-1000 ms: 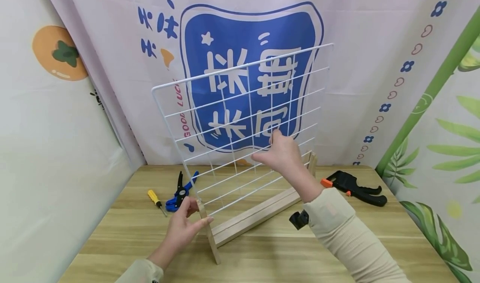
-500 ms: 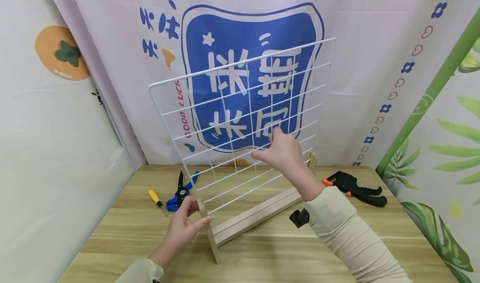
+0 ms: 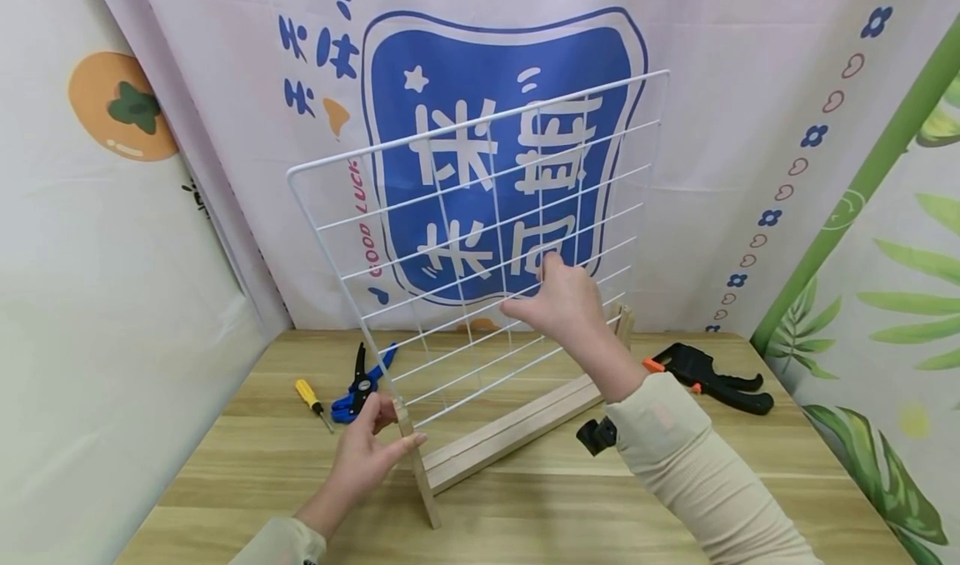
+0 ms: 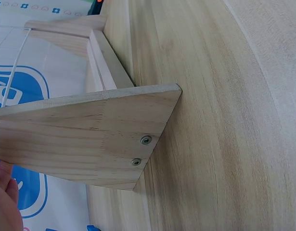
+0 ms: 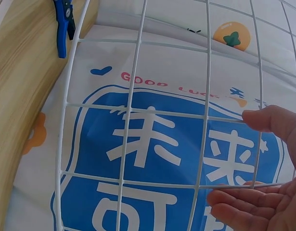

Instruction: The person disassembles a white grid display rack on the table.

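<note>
White grid [image 5: 205, 116] is gripped by the raised right hand [image 3: 567, 305]; the left hand [image 3: 367, 447] pinches a wooden panel [image 4: 90, 142].

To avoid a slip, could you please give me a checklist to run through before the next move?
1. Right hand grips the wire grid: ok.
2. Left hand holds the wooden end panel: ok.
3. Two metal fasteners present in that panel: ok; their tightness, cannot tell.
4. Wire grid fully seated at the panel: cannot tell; the joint is too small to read.
5. A hand free for a tool: not ok, both are occupied.
6. Yellow screwdriver, blue tool and black clamp clear of the wooden crossbar: ok.
</note>
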Tool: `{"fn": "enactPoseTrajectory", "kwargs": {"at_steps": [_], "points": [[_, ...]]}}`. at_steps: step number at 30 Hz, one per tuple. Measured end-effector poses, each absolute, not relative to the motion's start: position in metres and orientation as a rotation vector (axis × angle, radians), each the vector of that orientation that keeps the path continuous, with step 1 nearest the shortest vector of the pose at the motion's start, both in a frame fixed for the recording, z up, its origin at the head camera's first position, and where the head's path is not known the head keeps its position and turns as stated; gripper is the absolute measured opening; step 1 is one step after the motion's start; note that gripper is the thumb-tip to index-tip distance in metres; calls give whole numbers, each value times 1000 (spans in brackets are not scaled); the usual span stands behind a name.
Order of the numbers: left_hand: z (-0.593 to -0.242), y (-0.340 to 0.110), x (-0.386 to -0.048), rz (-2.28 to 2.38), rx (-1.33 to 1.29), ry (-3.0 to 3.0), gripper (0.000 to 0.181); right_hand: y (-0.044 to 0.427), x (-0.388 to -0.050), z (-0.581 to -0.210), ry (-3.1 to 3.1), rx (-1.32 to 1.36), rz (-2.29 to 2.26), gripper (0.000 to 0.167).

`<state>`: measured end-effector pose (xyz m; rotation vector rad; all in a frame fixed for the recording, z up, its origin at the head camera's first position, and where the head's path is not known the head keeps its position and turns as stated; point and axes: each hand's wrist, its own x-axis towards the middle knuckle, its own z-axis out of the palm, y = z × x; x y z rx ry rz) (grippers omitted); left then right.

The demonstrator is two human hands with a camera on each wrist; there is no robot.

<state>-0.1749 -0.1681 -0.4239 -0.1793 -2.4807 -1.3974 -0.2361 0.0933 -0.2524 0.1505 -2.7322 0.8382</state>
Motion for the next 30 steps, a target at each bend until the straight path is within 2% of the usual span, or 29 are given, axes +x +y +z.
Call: {"fn": "enactPoseTrajectory", "kwargs": {"at_steps": [11, 30], "points": [[-424, -168, -174, -1395, -195, -2470, 47, 91, -237, -251, -2730, 160, 825, 56], [-424, -169, -174, -1374, -219, -2459, 47, 88, -233, -243, -2673, 200, 804, 54]]}}
